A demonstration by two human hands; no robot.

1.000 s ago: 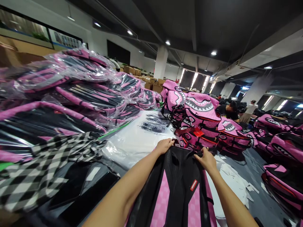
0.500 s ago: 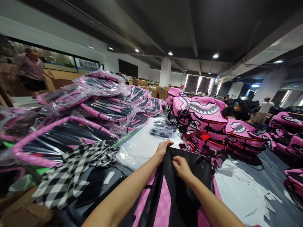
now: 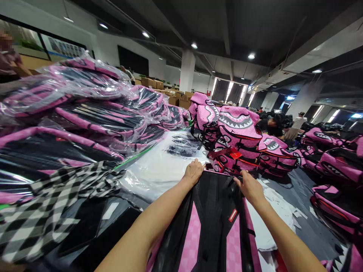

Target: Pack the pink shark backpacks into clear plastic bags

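A black and pink backpack (image 3: 214, 215) lies in front of me with its strap side up, a small red label on its right strap. My left hand (image 3: 194, 172) is closed over its top left corner. At the top right corner, my right hand (image 3: 251, 187) grips the edge between thumb and fingers, beside the carry loop. Just beyond the left hand lies a stack of clear plastic bags (image 3: 159, 162) with dark print. Pink shark-mouth backpacks (image 3: 238, 122) are piled beyond the right hand.
Plastic-wrapped backpacks (image 3: 99, 117) form a high heap at the left. A black-and-white checked cloth (image 3: 62, 196) lies near a dark phone-like slab (image 3: 85, 223). White paper slips (image 3: 279, 204) are scattered at the right. More pink backpacks (image 3: 337, 162) stand farther right; people work in the background.
My right hand has moved from the backpack's middle to its top right corner. The backpack's strap side now lies spread flat, showing both straps. The view has turned slightly right.
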